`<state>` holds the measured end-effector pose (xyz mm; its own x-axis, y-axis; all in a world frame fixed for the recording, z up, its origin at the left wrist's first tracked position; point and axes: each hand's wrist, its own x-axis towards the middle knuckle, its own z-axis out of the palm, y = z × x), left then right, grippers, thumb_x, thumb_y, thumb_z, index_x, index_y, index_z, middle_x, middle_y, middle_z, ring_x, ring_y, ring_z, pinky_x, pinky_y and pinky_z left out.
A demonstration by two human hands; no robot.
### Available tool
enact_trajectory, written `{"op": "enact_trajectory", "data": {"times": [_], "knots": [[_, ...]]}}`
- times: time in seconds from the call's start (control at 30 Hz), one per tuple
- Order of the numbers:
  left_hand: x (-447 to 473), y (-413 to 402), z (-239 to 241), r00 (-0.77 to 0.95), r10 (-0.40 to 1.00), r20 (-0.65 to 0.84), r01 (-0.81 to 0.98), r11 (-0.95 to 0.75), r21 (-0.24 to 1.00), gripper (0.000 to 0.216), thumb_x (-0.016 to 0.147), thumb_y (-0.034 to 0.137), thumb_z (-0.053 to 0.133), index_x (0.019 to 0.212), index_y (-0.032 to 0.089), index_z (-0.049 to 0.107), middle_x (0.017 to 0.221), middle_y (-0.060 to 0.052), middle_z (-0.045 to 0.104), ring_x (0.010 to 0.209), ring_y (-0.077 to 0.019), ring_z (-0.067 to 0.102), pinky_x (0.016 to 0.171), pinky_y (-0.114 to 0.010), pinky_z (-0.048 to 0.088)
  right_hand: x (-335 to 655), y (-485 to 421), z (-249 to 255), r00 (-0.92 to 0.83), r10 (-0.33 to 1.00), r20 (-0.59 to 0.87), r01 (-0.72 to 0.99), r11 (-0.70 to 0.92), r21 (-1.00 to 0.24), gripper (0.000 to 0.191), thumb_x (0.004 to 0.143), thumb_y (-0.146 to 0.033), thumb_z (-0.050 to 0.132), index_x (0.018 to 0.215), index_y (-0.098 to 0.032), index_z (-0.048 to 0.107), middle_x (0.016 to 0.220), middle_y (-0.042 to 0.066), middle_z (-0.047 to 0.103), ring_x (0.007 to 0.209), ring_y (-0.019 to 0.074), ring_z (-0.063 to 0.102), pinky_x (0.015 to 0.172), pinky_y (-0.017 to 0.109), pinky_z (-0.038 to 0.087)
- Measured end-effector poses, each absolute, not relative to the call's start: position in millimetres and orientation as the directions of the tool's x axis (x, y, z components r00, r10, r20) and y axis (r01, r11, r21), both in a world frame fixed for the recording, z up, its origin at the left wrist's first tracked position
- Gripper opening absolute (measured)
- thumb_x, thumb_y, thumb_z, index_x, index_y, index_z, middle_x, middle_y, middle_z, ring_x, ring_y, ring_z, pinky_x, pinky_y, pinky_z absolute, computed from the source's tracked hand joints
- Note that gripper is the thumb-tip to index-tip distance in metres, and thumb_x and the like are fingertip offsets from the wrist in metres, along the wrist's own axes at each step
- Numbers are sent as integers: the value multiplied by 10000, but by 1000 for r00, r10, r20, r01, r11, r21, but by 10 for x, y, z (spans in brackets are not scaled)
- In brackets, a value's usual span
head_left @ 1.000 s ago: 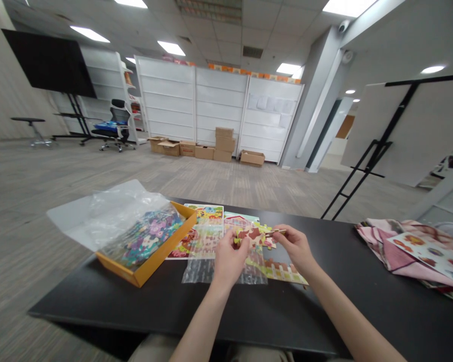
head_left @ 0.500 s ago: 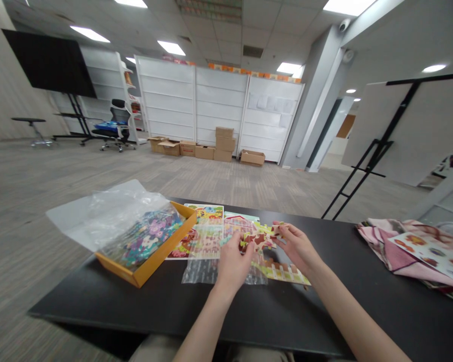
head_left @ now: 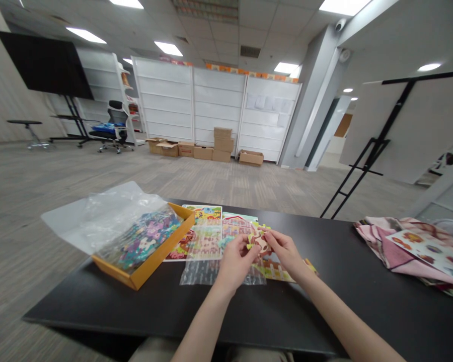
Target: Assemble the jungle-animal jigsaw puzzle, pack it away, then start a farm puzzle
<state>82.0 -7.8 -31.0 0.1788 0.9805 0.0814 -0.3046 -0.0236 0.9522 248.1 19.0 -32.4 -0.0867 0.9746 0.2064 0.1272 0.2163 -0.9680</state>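
Observation:
Between my two hands, above the black table (head_left: 143,311), are brown, cream and green jigsaw puzzle pieces (head_left: 261,243). My left hand (head_left: 236,261) pinches their left side between thumb and fingers. On the right side, the fingers of my right hand (head_left: 285,251) are closed on the pieces too. Below them lies a joined puzzle section with a fence picture (head_left: 277,273), partly covered by my right hand. A clear plastic bag (head_left: 200,271) is spread beneath and left of my hands. Behind it are colourful picture sheets (head_left: 207,213).
An open yellow box (head_left: 162,256) at the left holds bagged puzzle pieces (head_left: 147,241). A pink cloth (head_left: 385,256) with a sticker-like sheet (head_left: 430,251) lies at the right. Beyond the table stand an easel board (head_left: 381,136) and cardboard boxes (head_left: 204,152).
My right hand has moved left and down, closer to my left hand. The pieces held in the two hands are now together. The view has shifted slightly.

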Motion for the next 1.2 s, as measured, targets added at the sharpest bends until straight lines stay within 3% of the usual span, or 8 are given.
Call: {"op": "enact_trajectory", "data": {"times": [0.13,0.3,0.37,0.5,0.67,0.93,1.03,1.2], "knots": [[839,-92,-306,147,979,141,-252,-101,963,262,784,364,750,950,179,665,887,-53,751,815,-208,730,755,-319,601,2492,175,-325,-130,941,313,319,339,-885,424,851,-546,695,1126,-232,769,978,64,771,736,211,654,688,341,546],[846,-62,-285,24,997,69,-365,-56,930,301,768,365,777,968,182,645,970,-76,765,869,-210,738,752,-309,608,2809,410,-324,65,905,421,549,320,-772,469,945,-577,493,1030,-200,759,1050,121,728,957,269,665,789,374,530],[851,-35,-312,9,1000,30,-411,-24,911,344,763,385,785,999,186,632,993,-78,762,857,-200,737,728,-296,605,2966,530,-405,45,910,413,712,260,-652,451,918,-567,520,1015,-195,757,1115,145,689,1039,297,642,874,415,514],[892,-1,-407,25,998,56,-403,-42,914,337,746,382,800,967,180,645,934,-62,756,834,-185,726,768,-304,598,3076,673,-638,11,941,338,919,124,-374,550,869,-549,607,1228,-139,689,1353,226,564,1276,374,516,1088,489,376],[904,-42,-390,69,997,35,-437,-2,899,339,717,367,815,939,163,661,936,-73,759,860,-199,720,776,-306,580,2979,785,-676,24,980,199,967,28,-255,590,885,-604,587,1274,-167,662,1435,223,520,1296,420,487,1035,519,382],[797,-66,-267,54,987,-153,-467,161,870,343,712,337,808,979,184,655,1004,-63,762,814,-158,713,657,-219,502,2992,1004,-546,57,991,117,935,-12,-355,503,680,-526,806,1029,-192,664,1209,155,648,1125,370,595,906,443,457],[819,-34,-312,58,992,-115,-486,129,865,354,704,346,818,979,182,667,1041,-81,764,894,-186,719,730,-256,526,2980,991,-572,59,979,194,839,57,-542,521,597,-439,845,990,-203,596,1090,113,678,1023,314,634,854,405,482],[884,-2,-391,15,998,-61,-500,61,864,347,703,355,811,975,188,675,985,-70,768,900,-194,716,793,-292,534,2910,897,-574,-51,980,193,557,188,-809,561,653,-396,770,1101,-231,475,745,-45,658,669,199,645,648,324,486]]}}
